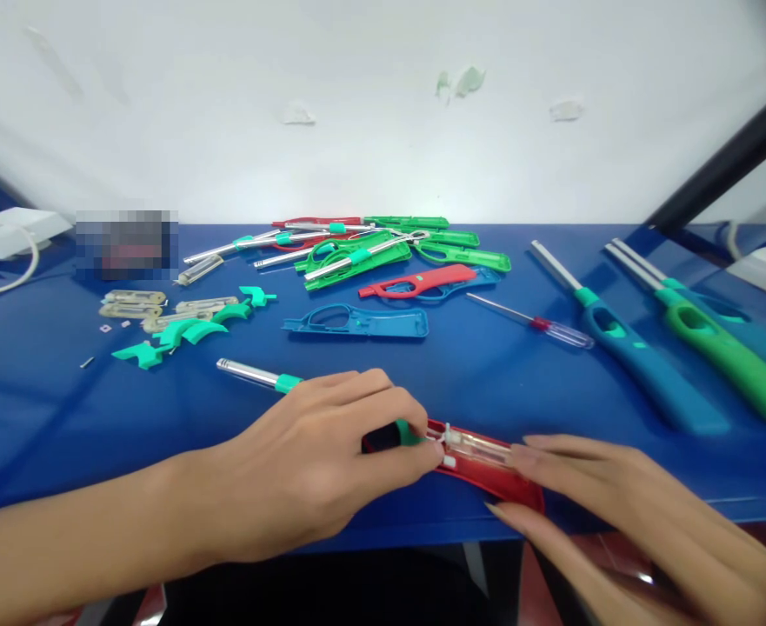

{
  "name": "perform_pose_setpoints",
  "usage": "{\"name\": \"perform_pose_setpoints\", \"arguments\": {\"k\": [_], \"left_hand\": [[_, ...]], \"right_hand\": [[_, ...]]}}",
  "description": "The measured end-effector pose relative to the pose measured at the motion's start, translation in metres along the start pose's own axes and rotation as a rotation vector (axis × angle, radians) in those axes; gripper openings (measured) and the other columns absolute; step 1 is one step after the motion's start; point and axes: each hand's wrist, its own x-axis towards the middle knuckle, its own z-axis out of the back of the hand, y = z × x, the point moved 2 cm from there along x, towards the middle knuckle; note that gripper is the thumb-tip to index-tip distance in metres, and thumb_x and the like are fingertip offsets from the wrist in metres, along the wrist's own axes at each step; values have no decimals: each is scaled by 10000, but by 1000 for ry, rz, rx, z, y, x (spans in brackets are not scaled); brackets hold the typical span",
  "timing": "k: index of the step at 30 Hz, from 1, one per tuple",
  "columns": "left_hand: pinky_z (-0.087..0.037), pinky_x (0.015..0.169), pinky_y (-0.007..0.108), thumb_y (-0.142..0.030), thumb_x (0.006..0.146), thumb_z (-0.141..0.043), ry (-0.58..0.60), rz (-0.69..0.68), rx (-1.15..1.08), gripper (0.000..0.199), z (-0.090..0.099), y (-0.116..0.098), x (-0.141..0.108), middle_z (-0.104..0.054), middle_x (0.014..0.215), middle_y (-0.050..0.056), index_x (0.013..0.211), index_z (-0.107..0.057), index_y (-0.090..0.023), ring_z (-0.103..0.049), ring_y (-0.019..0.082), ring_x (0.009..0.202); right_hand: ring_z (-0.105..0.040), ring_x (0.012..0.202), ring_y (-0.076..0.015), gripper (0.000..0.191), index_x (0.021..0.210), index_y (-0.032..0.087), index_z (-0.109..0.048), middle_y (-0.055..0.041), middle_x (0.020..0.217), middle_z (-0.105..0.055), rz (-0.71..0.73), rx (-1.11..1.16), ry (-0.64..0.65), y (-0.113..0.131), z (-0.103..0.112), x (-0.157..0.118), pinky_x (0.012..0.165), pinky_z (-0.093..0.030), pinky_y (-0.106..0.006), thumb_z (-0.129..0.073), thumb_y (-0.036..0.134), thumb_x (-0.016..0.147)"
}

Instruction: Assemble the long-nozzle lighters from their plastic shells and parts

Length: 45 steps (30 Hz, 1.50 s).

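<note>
A red lighter half-shell (480,477) lies open side up near the table's front edge, with a clear fuel tank (480,448) in it. My left hand (330,452) is closed over the trigger end, thumb and index finger pinching at the small white valve parts beside the tank. Past its knuckles sticks out a metal nozzle tube (249,372) with a teal collar; a teal trigger piece (409,432) shows under the fingers. My right hand (630,513) holds the shell's other end, fingertips on the tank and thumb at the near edge.
On the blue table (487,382) lie a blue half-shell (383,322), a screwdriver (552,330), teal triggers (187,330) and fuel tanks (135,300). Behind are piled green shells and nozzles (363,256). Closed lighters (649,365) lie at right. A white wall stands behind.
</note>
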Motion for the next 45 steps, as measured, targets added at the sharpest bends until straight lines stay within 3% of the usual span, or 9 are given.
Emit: {"name": "perform_pose_setpoints", "arguments": {"k": [9, 16, 24, 30, 34, 39, 45], "left_hand": [[-592, 844, 284, -51, 1077, -488, -14, 7, -15, 276, 0, 1, 2, -774, 1097, 71, 1169, -728, -153, -682, 168, 929], [-558, 651, 254, -100, 1141, -371, -21, -63, 129, 395, 8, -5, 12, -803, 935, 29, 974, -722, -164, -687, 128, 744], [-598, 792, 274, -89, 1094, -464, -60, -24, 84, 273, 1, -1, 3, -793, 999, 31, 1077, -720, -179, -690, 153, 886], [-595, 784, 296, -95, 1093, -467, -64, -26, 49, 265, -1, 1, 1, -786, 1033, 50, 1081, -722, -163, -683, 172, 894], [-608, 785, 306, -78, 1063, -506, -60, -18, 43, 233, -3, 2, 1, -783, 1045, 61, 1124, -716, -158, -690, 180, 901], [-586, 750, 287, -82, 1060, -507, -55, -9, 52, 228, -1, -1, 1, -770, 1057, 76, 1089, -721, -156, -684, 170, 871], [-540, 702, 268, -97, 1051, -518, -48, 29, 28, 223, -1, -2, 2, -719, 1047, 84, 1067, -736, -143, -629, 147, 792]], "right_hand": [[-757, 948, -138, 102, 1101, 203, -764, -1, 977, -826, 56, 10, 69, -5, 5, 4, 941, -582, -223, -688, 232, 1041], [-751, 953, -136, 106, 1125, 220, -751, 12, 994, -826, 53, 14, 64, -5, 3, -1, 944, -578, -240, -679, 222, 1047], [-668, 1072, -164, 234, 1248, 166, -710, -60, 1124, -723, 68, 0, 112, -9, 0, -8, 974, -540, -271, -702, 170, 1014], [-650, 1036, -254, 389, 1463, 327, -653, -92, 1130, -646, 89, -181, 211, -8, -7, -12, 801, -571, -376, -588, 369, 1082], [-656, 968, -267, 381, 1450, 377, -665, -113, 1091, -641, 110, -205, 216, -6, -8, -7, 714, -584, -374, -521, 350, 1099], [-661, 926, -239, 373, 1423, 401, -688, -97, 1064, -653, 112, -204, 194, -5, -7, -4, 709, -575, -340, -511, 341, 1101], [-641, 933, -256, 476, 1522, 432, -599, -101, 1120, -655, 132, -268, 269, -11, -11, -11, 708, -557, -345, -520, 296, 1072]]}}
